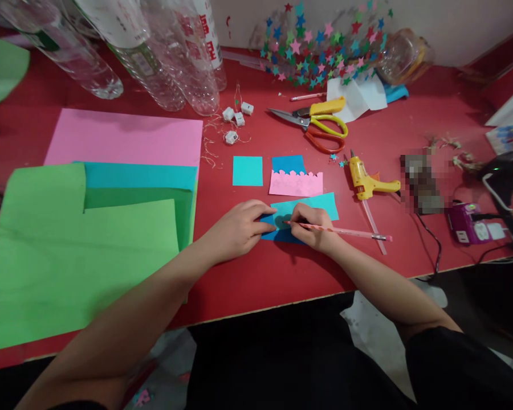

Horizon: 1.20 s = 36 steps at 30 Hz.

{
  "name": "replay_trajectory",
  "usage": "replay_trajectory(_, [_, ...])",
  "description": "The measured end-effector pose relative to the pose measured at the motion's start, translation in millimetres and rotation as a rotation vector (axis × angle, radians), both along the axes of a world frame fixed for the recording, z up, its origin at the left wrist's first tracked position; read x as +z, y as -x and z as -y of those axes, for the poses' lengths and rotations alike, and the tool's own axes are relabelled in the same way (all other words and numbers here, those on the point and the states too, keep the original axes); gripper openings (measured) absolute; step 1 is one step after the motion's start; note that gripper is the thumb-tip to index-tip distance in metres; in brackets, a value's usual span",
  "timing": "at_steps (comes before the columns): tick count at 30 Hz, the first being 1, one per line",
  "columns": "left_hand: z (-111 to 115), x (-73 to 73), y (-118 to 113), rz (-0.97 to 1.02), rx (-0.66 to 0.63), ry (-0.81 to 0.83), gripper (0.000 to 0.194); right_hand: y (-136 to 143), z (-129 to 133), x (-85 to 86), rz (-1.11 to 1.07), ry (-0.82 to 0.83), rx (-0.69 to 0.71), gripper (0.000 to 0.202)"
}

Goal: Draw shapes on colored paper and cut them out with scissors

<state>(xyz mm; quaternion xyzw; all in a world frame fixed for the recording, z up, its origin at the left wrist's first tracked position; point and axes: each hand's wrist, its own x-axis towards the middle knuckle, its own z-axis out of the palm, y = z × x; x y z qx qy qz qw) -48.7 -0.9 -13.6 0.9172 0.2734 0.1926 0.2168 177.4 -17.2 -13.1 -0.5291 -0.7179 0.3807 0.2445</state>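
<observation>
My right hand (314,225) is closed around a pink pencil (354,232), its tip touching a light turquoise paper strip (322,204). That strip lies over a darker blue piece of paper (284,235). My left hand (243,228) rests at the left end of both pieces, thumb and forefinger stretched out and apart, pressing on the papers. Just above lies a pink strip with a scalloped edge (297,184), partly covering a blue piece (288,164). A turquoise square (247,171) is to its left.
Large green sheets (77,256) and a pink sheet (132,136) cover the left side. Scissors (308,122), a yellow glue gun (367,182) and a purple power adapter (470,223) are rightward. Plastic bottles (154,68), small white lights (239,118) and a jar of stars (320,48) stand or lie behind.
</observation>
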Motion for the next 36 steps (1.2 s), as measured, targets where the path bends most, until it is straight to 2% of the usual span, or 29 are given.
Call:
replay_trajectory(17, [-0.9, -1.2, 0.8, 0.008, -0.018, -0.039, 0.029, -3.1, -1.2, -4.2, 0.008, -0.013, 0.054, 0.01])
replay_trajectory(26, [-0.7, -1.4, 0.5, 0.015, -0.014, -0.045, 0.028, -1.5, 0.2, -5.1, 0.004, -0.019, 0.025, 0.011])
replay_trajectory(36, [0.0, -0.1, -0.1, -0.003, -0.008, -0.035, 0.028, 1.1, -0.4, 2.9, -0.025, -0.029, 0.107, 0.01])
